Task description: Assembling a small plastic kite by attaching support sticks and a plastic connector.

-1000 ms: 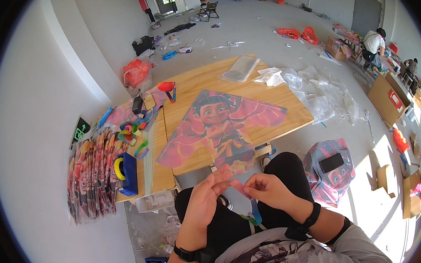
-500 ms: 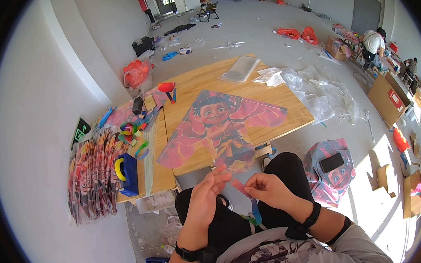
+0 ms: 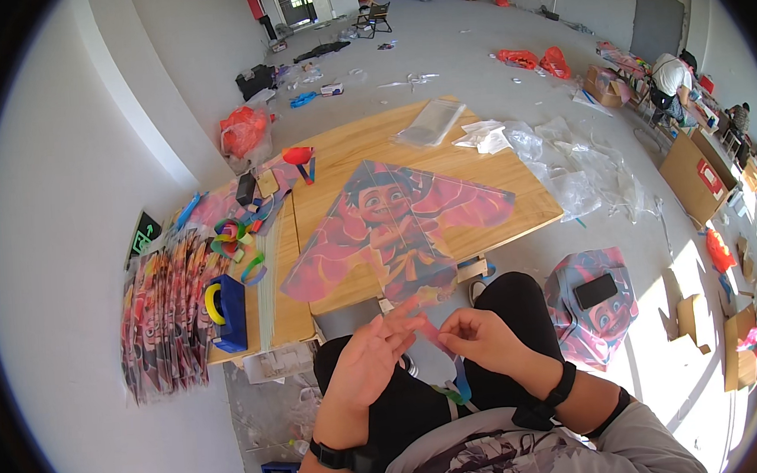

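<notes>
A printed kite (image 3: 395, 218) with a red and orange cartoon figure lies flat on the wooden table, its lower end reaching past the near edge toward my hands. My right hand (image 3: 487, 341) pinches a ribbon (image 3: 463, 382) between thumb and fingers. The ribbon is pink at its upper end, then blue and green where it hangs above my lap. Beside the pink end, my left hand (image 3: 369, 358) has its fingers stretched out at the kite's lower tip. Whether those fingertips touch the ribbon is hard to make out.
Left on the table stand a blue tape dispenser (image 3: 234, 319), packed kites (image 3: 162, 306) and coiled ribbons (image 3: 233, 238). Clear plastic sleeves (image 3: 430, 122) lie at the far edge. A phone (image 3: 596, 291) rests on a printed stack at right. Cardboard boxes and a person (image 3: 672, 75) are farther right.
My left hand has turned slightly, showing more of its palm, with its fingers nearer the pink ribbon end. The right hand keeps its pinch in nearly the same place.
</notes>
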The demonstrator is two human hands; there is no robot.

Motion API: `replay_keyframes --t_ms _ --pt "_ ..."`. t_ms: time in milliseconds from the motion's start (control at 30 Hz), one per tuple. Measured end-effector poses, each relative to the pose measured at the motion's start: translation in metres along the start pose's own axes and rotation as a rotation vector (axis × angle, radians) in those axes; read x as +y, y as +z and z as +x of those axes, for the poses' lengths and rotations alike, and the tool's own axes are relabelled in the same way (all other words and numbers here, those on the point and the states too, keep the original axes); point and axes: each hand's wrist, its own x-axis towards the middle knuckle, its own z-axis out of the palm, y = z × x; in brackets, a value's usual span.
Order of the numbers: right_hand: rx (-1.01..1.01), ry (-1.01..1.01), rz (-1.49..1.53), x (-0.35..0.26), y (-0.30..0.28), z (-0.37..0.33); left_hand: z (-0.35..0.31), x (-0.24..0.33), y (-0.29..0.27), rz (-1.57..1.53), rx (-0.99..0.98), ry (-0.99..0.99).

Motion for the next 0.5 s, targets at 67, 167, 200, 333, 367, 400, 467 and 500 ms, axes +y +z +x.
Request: replay_keyframes --t_ms 67,167,200,333,367,400,467,500 --pt "-0.004 -0.002 -0.018 0.0021 0.0001 0.0005 0.0024 -0.0019 -0.0021 0.017 0.010 -0.014" --pt "-0.015 0.005 0.008 0.0019 0.0012 0.0003 0.0043 -0.0043 -0.0062 0.020 0.028 -0.019" --pt "-0.014 0.006 0.008 0.0016 0.0013 0.0002 0.0049 -0.0049 -0.0080 0.007 0.028 -0.019" --pt "-0.023 0.017 0.013 0.0020 0.0008 0.0003 0.0060 -0.0053 -0.0089 -0.006 0.034 -0.018" --pt "-0.023 0.022 0.012 0.0022 0.0006 0.0004 0.0063 -0.0051 -0.0091 -0.006 0.034 -0.019" --pt "-0.023 0.022 0.012 0.0020 0.0008 0.0004 0.0065 -0.0050 -0.0095 -0.010 0.034 -0.021" --pt "-0.034 0.026 0.034 0.0008 0.0014 0.0002 0.0067 -0.0051 -0.0099 -0.015 0.034 -0.024" --pt "-0.034 0.026 0.033 0.0003 0.0017 0.0001 0.0068 -0.0052 -0.0097 -0.013 0.041 -0.021"
